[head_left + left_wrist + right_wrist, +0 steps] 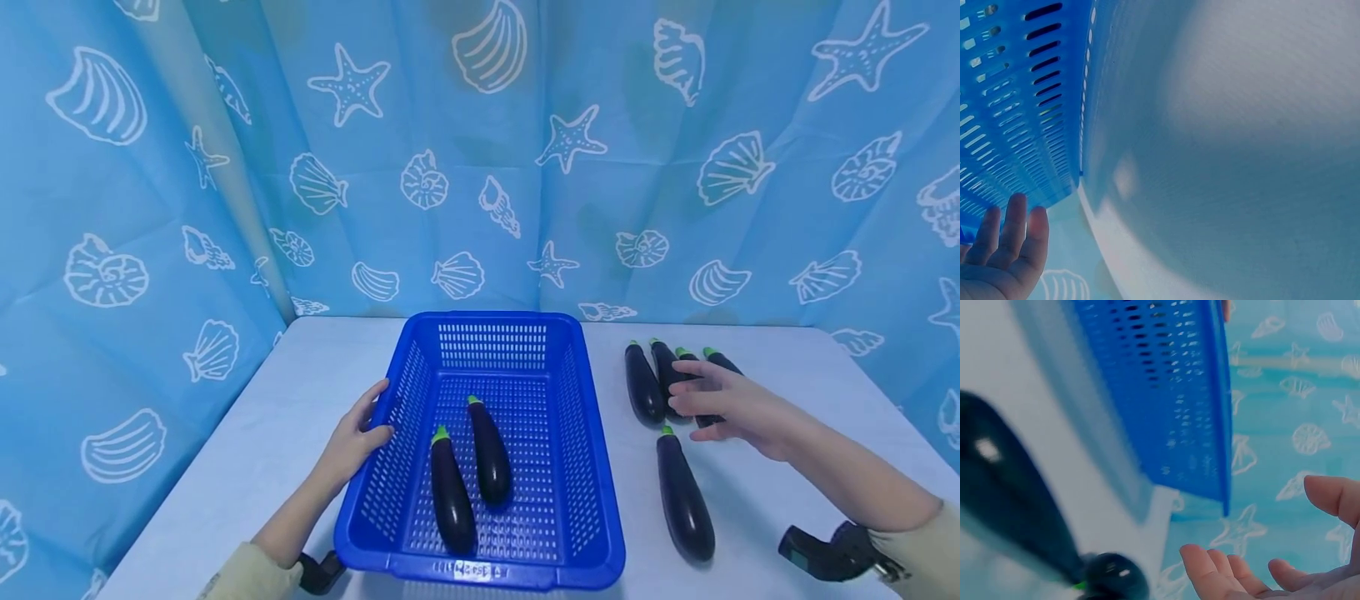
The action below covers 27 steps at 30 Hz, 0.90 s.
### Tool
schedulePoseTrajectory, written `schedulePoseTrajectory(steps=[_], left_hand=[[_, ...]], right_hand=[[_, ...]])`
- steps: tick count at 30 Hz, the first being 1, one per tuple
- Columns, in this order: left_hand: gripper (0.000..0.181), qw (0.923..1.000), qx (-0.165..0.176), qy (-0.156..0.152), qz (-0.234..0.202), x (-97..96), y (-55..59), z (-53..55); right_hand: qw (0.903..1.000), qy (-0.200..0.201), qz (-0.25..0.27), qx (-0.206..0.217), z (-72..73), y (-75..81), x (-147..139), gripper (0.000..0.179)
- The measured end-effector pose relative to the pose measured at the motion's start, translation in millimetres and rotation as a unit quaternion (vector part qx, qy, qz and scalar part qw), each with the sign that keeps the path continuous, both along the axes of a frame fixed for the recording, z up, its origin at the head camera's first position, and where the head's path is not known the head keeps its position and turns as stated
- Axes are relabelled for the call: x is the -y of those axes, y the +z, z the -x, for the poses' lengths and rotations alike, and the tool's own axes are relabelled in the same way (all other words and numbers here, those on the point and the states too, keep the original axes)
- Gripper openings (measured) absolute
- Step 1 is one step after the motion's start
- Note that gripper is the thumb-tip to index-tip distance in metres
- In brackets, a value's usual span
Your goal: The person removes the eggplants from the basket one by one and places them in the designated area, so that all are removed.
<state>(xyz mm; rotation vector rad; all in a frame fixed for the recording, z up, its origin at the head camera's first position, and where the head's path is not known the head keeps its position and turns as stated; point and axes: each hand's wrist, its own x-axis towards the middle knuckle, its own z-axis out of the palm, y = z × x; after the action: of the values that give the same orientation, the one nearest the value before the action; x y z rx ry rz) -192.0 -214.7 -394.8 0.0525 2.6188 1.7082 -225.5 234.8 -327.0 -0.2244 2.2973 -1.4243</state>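
Note:
Two dark purple eggplants, one on the left [453,500] and one on the right [491,454], lie inside a blue plastic basket [600,467]. My left hand [357,433] touches the basket's left rim, its fingers fairly straight against the outer side in the left wrist view. To the right of the basket, my right hand [731,408] hovers over a group of eggplants [643,387] with fingers spread and nothing held. It partly hides that group. Nearer the front lies a single eggplant [684,500], its green stem end pointing toward the group.
The basket stands on a white-covered table [300,375]. A blue curtain [480,167] with white shells and starfish hangs behind and at the sides. Black devices are strapped at the left wrist [321,573] and right wrist [825,554].

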Motion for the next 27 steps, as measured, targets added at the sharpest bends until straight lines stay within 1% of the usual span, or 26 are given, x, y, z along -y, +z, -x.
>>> schedulePoseTrajectory(steps=[6, 11, 14, 16, 20, 27], left_hand=[[0.069, 1.0000, 0.006, 0.002, 0.005, -0.8, 1.4, -1.0], [0.070, 1.0000, 0.004, 0.003, 0.005, -1.8, 3.0, -1.2], [0.070, 1.0000, 0.003, 0.002, 0.004, -2.0, 3.4, -1.3], [0.069, 1.0000, 0.005, 0.001, 0.002, -1.8, 3.2, -1.3], [0.069, 1.0000, 0.005, 0.002, 0.001, -1.6, 3.2, -1.3], [0.069, 1.0000, 0.005, 0.000, -0.003, -2.7, 4.5, -1.9]], right_hand=[[0.9996, 0.011, -0.010, -0.022, 3.8, 25.0, 30.6, 0.079], [0.9984, 0.019, -0.022, -0.049, 8.5, 37.3, 58.2, 0.080], [0.9978, 0.012, -0.023, -0.061, 9.4, 43.5, 76.7, 0.079], [0.9976, 0.009, -0.016, -0.067, 10.2, 46.6, 89.3, 0.078], [0.9978, 0.007, 0.013, -0.065, 15.3, 51.4, 112.6, 0.074], [0.9962, 0.009, 0.072, -0.048, 31.4, 55.5, 141.8, 0.067]])
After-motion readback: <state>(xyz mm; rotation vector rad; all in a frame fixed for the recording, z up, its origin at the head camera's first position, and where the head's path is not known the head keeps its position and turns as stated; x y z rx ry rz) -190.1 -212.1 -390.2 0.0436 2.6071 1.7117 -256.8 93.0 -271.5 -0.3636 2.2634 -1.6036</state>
